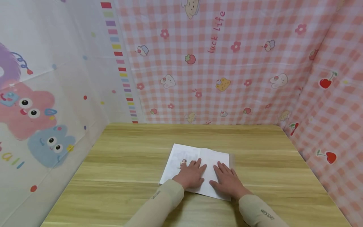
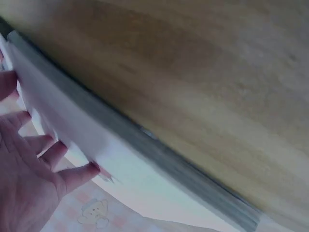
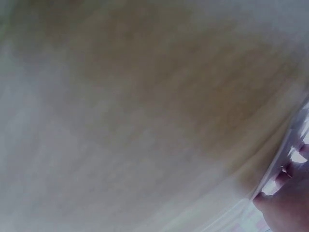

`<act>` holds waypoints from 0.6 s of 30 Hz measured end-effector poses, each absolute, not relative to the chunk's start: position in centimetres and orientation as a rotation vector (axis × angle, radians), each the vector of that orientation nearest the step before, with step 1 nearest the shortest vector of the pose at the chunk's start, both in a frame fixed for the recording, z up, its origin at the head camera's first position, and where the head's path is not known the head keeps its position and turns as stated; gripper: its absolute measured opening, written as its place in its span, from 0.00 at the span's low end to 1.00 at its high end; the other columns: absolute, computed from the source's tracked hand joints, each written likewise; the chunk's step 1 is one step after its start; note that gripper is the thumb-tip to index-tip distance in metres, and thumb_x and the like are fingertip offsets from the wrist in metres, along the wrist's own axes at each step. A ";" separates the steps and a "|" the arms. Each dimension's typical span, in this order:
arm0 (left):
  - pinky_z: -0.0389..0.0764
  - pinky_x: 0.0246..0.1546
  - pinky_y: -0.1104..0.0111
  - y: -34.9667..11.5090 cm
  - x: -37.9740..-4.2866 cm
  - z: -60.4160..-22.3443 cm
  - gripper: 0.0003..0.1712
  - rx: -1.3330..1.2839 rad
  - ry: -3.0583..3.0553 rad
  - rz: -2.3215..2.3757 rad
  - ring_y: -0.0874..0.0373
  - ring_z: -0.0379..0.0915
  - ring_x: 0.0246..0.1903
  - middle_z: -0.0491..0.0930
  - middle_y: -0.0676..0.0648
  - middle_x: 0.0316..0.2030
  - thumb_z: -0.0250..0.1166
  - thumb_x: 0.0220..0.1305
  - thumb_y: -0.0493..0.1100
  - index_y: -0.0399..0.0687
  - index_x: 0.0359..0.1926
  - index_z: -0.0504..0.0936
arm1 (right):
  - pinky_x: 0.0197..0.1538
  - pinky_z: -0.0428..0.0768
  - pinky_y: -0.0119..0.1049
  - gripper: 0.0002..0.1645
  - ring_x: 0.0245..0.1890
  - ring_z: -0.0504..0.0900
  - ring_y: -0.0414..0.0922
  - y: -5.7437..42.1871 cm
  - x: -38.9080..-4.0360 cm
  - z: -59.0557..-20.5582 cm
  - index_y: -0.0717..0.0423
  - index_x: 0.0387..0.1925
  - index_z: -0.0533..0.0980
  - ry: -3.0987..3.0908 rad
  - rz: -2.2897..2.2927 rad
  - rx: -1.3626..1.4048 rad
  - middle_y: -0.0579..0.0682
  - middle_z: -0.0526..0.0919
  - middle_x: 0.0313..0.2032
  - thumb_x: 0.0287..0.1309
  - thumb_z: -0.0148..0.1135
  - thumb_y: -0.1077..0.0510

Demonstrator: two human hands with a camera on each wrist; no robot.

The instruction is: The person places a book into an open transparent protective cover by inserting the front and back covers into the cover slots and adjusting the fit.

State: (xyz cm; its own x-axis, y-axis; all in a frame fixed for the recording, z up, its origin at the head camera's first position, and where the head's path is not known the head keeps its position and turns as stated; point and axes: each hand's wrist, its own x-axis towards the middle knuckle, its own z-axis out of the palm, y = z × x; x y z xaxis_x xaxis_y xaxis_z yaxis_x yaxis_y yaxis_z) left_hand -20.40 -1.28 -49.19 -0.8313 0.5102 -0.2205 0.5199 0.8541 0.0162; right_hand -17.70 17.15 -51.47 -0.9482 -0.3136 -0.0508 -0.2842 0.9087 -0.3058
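An open book [image 1: 214, 155] with white pages lies on the wooden table, slightly turned. Its left page carries a small printed figure [image 1: 183, 162]; the visible part of the right page looks blank. My left hand [image 1: 191, 175] rests on the book near the centre fold, fingers spread. On the right page lies my right hand [image 1: 227, 181], its fingers extended. The left wrist view shows the book's thick page edge [image 2: 140, 147] beside the left hand [image 2: 29, 176], with fingertips touching the page. Only part of the right hand [image 3: 289, 203] shows at the edge of the blurred right wrist view.
The wooden table [image 1: 127, 157] extends around the book on all sides. A pink checked cloth [image 1: 212, 69] hangs behind it and on the right. On the left hangs a white cloth [image 1: 76, 82] with cartoon figures.
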 end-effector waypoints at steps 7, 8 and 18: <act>0.59 0.65 0.45 -2.0 -20.7 -48.9 0.36 0.825 2.770 0.048 0.50 0.49 0.69 0.53 0.44 0.74 0.58 0.64 0.55 0.61 0.72 0.59 | 0.66 0.51 0.68 0.43 0.69 0.51 0.61 16.9 -17.3 -50.8 0.65 0.69 0.60 2.968 -0.435 -0.477 0.66 0.57 0.71 0.62 0.55 0.41; 0.59 0.65 0.45 -2.1 -20.6 -48.9 0.37 0.827 2.768 0.054 0.50 0.49 0.69 0.53 0.44 0.73 0.58 0.64 0.55 0.60 0.72 0.59 | 0.66 0.52 0.68 0.43 0.69 0.51 0.61 16.9 -17.2 -50.7 0.65 0.69 0.60 2.969 -0.427 -0.480 0.66 0.57 0.71 0.62 0.55 0.41; 0.60 0.65 0.45 -2.3 -20.3 -48.0 0.36 0.830 2.767 0.051 0.50 0.51 0.69 0.55 0.44 0.73 0.59 0.64 0.55 0.59 0.71 0.61 | 0.65 0.53 0.69 0.43 0.68 0.52 0.63 16.9 -17.2 -50.7 0.67 0.68 0.60 2.990 -0.415 -0.517 0.67 0.58 0.70 0.62 0.55 0.42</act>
State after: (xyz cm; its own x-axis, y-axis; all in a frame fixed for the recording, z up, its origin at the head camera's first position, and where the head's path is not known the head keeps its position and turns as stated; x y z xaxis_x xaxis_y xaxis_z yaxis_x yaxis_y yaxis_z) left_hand -20.26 -2.26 -48.01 -0.8060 0.5457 -0.2292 0.5368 0.8371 0.1053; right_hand -17.21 16.92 -50.71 -0.9400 -0.3398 -0.0309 -0.3186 0.9064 -0.2773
